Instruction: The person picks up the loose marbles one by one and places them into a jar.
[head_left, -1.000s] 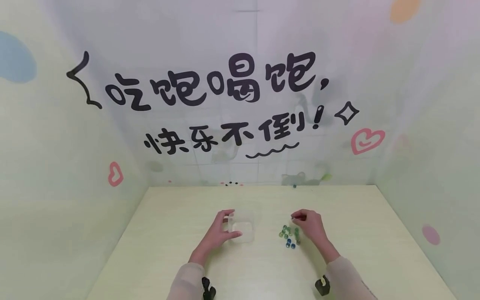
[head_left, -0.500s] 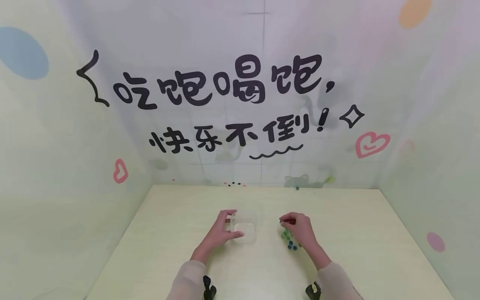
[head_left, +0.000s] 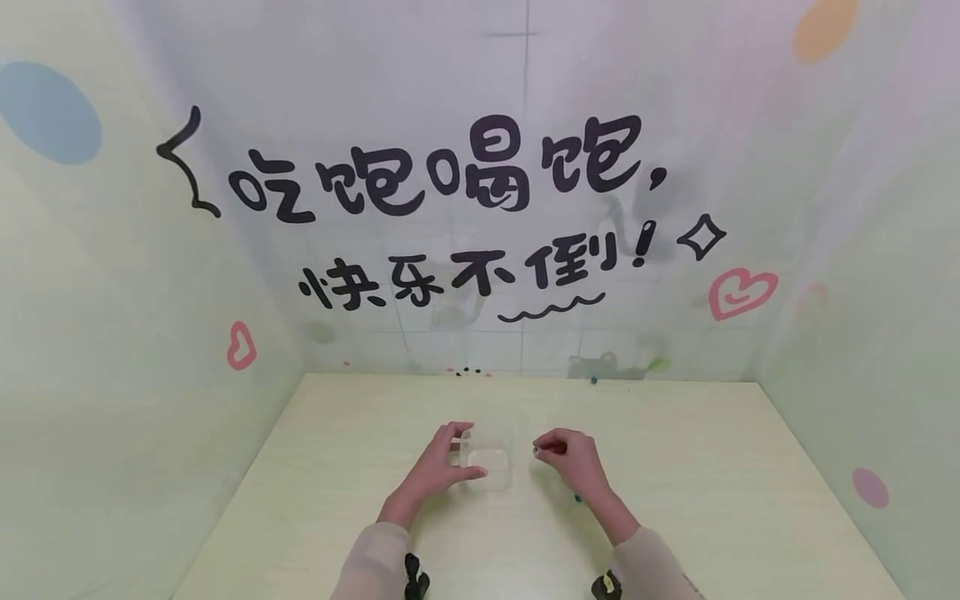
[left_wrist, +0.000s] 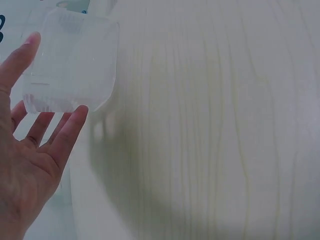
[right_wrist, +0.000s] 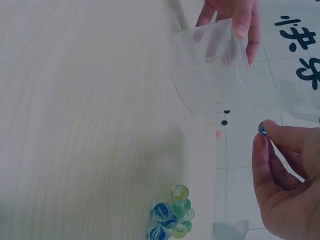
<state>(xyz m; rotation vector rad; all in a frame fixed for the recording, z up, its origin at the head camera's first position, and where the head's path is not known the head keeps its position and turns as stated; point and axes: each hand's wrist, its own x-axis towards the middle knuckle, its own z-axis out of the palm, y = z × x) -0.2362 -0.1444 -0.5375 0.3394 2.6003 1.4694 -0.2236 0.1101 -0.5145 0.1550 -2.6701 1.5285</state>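
Observation:
A clear plastic box (head_left: pixel 489 477) stands on the table, left of centre in the head view. My left hand (head_left: pixel 437 467) holds it from the left side, thumb at the front and fingers at the back. In the right wrist view, my right hand (right_wrist: pixel 287 182) pinches a blue glass marble (right_wrist: pixel 262 129) between thumb and fingertips. That hand is above the table, to the right of the box and apart from it. Several loose marbles, a blue-and-white one (right_wrist: pixel 162 211) and greenish ones among them, lie in a cluster below it; the hand mostly hides them in the head view.
The pale wooden table (head_left: pixel 300 500) ends at a back wall printed with black writing. Light walls stand at the left and right. A small dark bluish dot (head_left: pixel 594 381) shows at the table's far edge.
My right hand has moved left, from beyond the marble cluster towards the box, with the marble pinched in it. My left hand stays on the box. The head view has shifted slightly.

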